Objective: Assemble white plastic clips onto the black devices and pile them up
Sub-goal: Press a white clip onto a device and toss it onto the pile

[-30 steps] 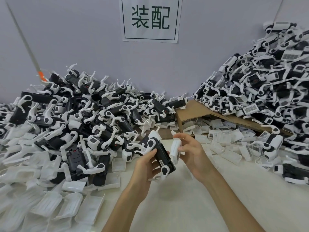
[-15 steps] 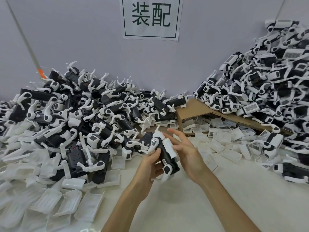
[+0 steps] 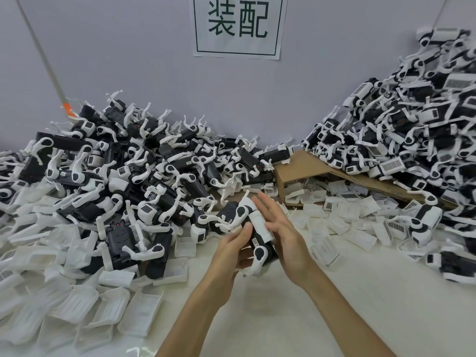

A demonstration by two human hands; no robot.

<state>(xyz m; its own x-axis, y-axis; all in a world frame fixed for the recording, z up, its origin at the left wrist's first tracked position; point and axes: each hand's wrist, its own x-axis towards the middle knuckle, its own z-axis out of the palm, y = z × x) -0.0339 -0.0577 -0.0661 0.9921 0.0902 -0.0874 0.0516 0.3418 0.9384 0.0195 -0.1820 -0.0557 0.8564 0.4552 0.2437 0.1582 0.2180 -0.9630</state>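
Glossy black device (image 3: pixel 270 251) (smooth rounded white clip (image 3: pixel 260 223))

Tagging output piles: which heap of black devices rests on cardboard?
The right heap, on the tilted cardboard sheet; the left heap lies directly among loose white clips.

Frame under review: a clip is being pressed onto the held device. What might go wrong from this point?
1. The right hand presses the white clip with straight fingers only; it may sit crooked or slip off the black device that the left hand grips.
2. The right pile leans steeply over tilted cardboard; adding another unit might start a slide onto the loose white pieces below.
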